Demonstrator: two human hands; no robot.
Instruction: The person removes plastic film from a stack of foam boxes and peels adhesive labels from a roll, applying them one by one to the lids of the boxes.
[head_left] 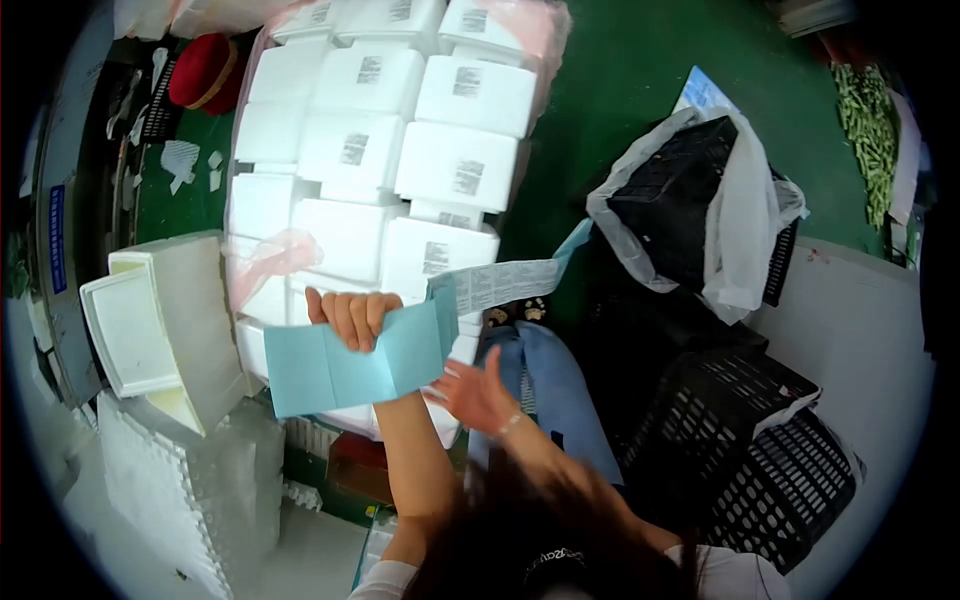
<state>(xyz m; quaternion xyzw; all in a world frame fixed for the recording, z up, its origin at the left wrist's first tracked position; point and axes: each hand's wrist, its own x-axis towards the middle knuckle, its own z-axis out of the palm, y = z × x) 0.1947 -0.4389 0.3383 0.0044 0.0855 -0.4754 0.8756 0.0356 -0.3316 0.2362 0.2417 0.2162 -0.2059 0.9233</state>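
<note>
Blue label strip [355, 365] in left grip [355, 318]

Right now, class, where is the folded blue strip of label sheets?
In the head view, the blue label strip is left of centre, gripped by the left hand, before the stacked white foam boxes.

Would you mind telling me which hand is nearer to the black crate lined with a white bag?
The right hand. It is open, just below the blue label strip, on the side of the black crate. The left hand grips the strip further away.
</note>
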